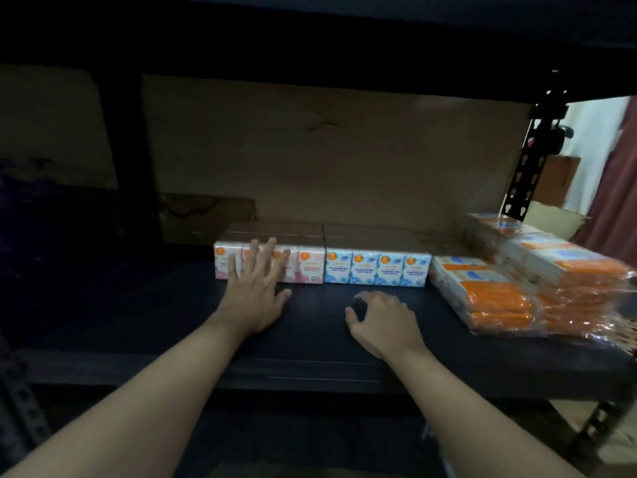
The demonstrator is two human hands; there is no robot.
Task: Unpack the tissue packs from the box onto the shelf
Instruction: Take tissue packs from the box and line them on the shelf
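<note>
On shelf (155, 305), mid-width, set back fr. front edge: pink tissue pack (310, 269), 4-wide row, upright, labels facing front. blue tissue pack (377, 269) touching its right side, same pose, fronts flush. orange-banded packs (482, 294) in clear wrap, lying flat, stacked at shelf's right end, just beside blue.

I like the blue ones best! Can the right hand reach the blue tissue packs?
Probably yes. The right hand is just in front of the blue tissue packs. Only bare shelf lies between them, so nothing seems to block the way.
</note>
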